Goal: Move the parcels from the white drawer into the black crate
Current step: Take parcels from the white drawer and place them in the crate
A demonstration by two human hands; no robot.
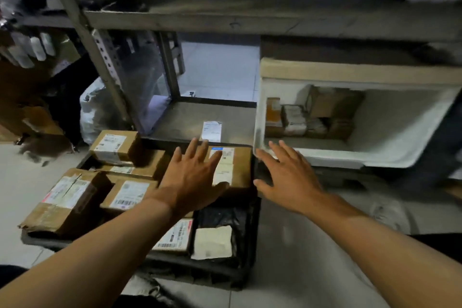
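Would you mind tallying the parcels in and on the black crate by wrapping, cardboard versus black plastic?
Cardboard boxes: 6, among them the one beside the left hand and the tilted one on the black crate rim.
Black plastic bags: 1.
Total: 7 visible; any buried ones cannot be seen.

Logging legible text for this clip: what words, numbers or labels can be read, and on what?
No text is legible.
Shipping labels on the boxes in the black crate: barcodes and print, too blurred.
Paper slip on the low shelf: too blurred.
Parcels in the white drawer: too dark.
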